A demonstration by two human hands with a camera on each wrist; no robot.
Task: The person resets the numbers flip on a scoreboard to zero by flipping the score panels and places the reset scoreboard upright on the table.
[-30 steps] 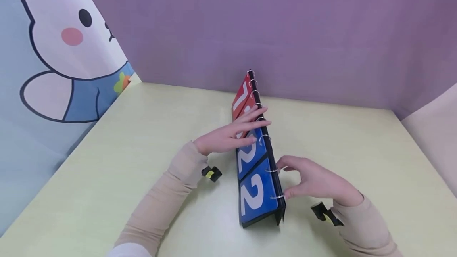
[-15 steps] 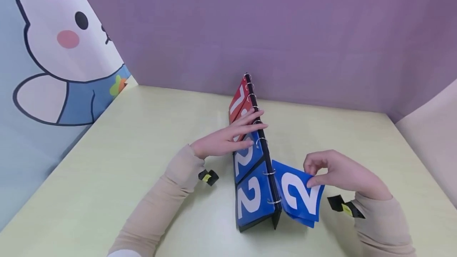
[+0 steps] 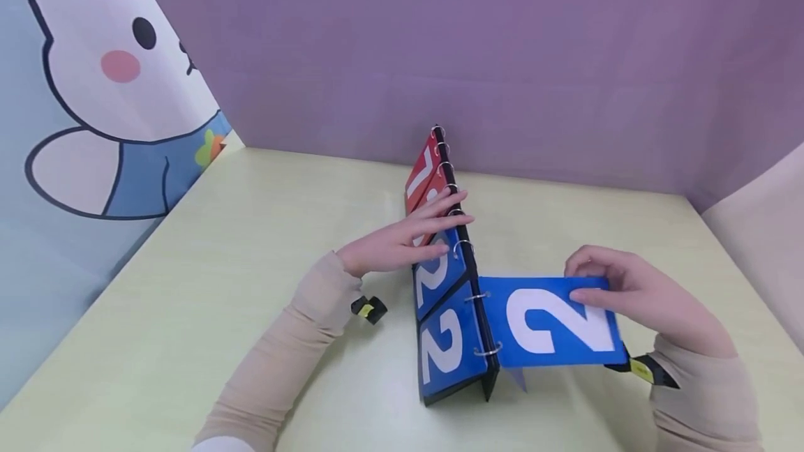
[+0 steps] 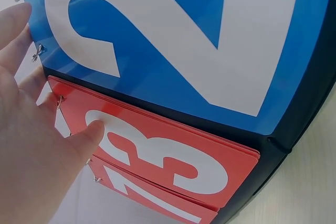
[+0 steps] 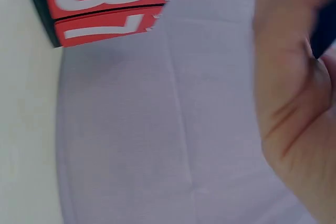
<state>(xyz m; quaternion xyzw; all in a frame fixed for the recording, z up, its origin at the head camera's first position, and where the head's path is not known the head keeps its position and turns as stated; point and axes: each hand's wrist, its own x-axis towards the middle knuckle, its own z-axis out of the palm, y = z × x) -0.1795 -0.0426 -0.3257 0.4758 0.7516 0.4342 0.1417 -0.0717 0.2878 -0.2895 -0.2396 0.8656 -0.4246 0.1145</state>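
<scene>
A tabletop flip scoreboard [image 3: 442,351] stands tent-like in mid-table, with ring-bound number cards. Its two blue cards show 2 and 2; the red cards [image 4: 157,145] beyond read 3 and 7. My left hand [image 3: 402,241] lies across the top edge, fingers straight over the spine, thumb against the front. To the right, my right hand [image 3: 650,295] pinches the outer end of a blue number card [image 3: 559,321] marked 2. That card stretches out nearly level from the near rings. Under it, a corner of another blue sheet [image 3: 518,379] shows. The right fingertips are out of sight in the right wrist view.
The pale table [image 3: 264,229] spreads out on both sides of the scoreboard. Behind it rises a purple cloth backdrop [image 3: 502,75]. A cartoon-printed cloth [image 3: 82,166] hangs at the left. Black and yellow pieces [image 3: 369,309] are by the wrists.
The right hand has moved from the near rings out to the right, taking hold of a blue card and swinging it up and outward. The left hand has stayed on the top edge.
</scene>
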